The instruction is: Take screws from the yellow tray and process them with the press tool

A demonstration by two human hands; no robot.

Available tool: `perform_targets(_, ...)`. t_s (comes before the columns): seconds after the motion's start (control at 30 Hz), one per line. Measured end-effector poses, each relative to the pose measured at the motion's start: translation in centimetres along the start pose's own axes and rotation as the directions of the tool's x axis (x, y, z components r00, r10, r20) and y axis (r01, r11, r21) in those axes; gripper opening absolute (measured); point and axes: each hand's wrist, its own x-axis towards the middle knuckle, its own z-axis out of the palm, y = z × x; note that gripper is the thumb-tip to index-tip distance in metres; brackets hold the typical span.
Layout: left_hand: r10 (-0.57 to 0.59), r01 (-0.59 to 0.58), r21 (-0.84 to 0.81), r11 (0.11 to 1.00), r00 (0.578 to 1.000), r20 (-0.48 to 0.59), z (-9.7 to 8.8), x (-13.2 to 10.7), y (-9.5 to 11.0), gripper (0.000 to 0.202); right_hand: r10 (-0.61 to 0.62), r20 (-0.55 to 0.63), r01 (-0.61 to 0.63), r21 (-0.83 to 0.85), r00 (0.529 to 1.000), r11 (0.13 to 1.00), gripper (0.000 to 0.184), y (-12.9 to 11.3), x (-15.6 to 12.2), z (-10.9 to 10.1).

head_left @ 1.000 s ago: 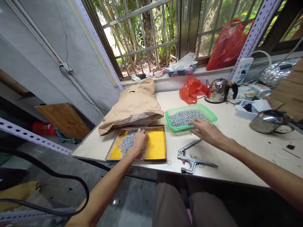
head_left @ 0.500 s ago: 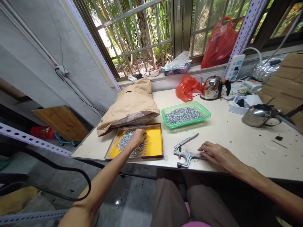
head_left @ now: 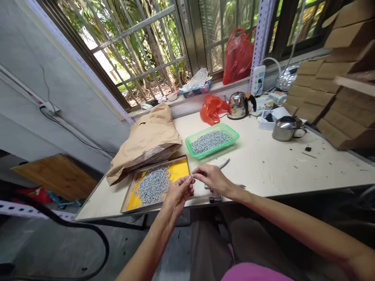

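L hand (head_left: 179, 191) pinched closed at tips on tiny pc, too small to ID; R hand (head_left: 215, 178) part-curled, tips just beside, grip can't tell. Metal pcs (head_left: 154, 185) in tray (head_left: 180, 169), near L of table (head_left: 258, 168); pliers (head_left: 225, 163) partly hidden by R hand; green basket (head_left: 215, 150) far.

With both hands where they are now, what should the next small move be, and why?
Probably bring the right hand slightly closer to the left hand to steady what looks like a tiny piece in the left fingertips, too small to identify. The two hands' fingertips nearly meet by the tray, and the right hand partly hides the plier-like tool.
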Motion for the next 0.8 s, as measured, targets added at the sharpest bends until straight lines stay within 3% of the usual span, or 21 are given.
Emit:
perform_targets(0.17,-0.006,0.006,0.067,0.998,1.0,0.002,1.0,-1.8,-1.8,0.049,0.048,0.115,-0.049,0.003,0.992,0.999,0.011,-0.1,-1.4,-0.3)
perform_targets(0.3,0.104,-0.098,0.266,0.959,0.995,-0.008,2.2,-2.2,-2.5,0.032,0.039,0.121,-0.031,-0.067,0.992,0.997,0.009,-0.3,-2.9,-1.1)
perform_targets(0.43,0.277,-0.239,0.608,0.757,0.96,0.033,3.1,-2.1,-3.0,0.017,-0.025,0.188,0.073,-0.252,0.982,0.965,0.014,-0.6,-4.2,-1.4)
perform_targets(0.5,0.304,-0.258,0.7,0.666,0.951,0.06,3.2,-2.0,-3.1,0.017,-0.054,0.25,0.149,-0.379,0.967,0.913,0.015,-0.9,-4.6,-1.5)
perform_targets(0.53,0.289,-0.25,0.699,0.67,0.955,0.065,3.2,-1.8,-3.2,0.017,-0.073,0.266,0.184,-0.422,0.961,0.888,0.016,-1.0,-4.8,-1.7)
perform_targets(0.6,0.207,-0.199,0.608,0.769,0.977,0.058,3.3,-1.4,-3.3,0.016,-0.113,0.244,0.218,-0.46,0.963,0.861,0.019,-1.0,-5.0,-2.3)
perform_targets(0.7,0.071,-0.073,0.42,0.905,0.997,0.022,3.4,-0.7,-3.5,0.024,-0.108,0.131,0.159,-0.481,0.985,0.862,0.026,0.1,-5.4,-4.2)
perform_targets(0.8,-0.011,0.021,0.393,0.919,1.0,-0.029,3.6,-0.1,-3.7,0.028,-0.038,0.071,0.07,-0.529,0.997,0.846,0.026,2.3,-6.5,-6.4)
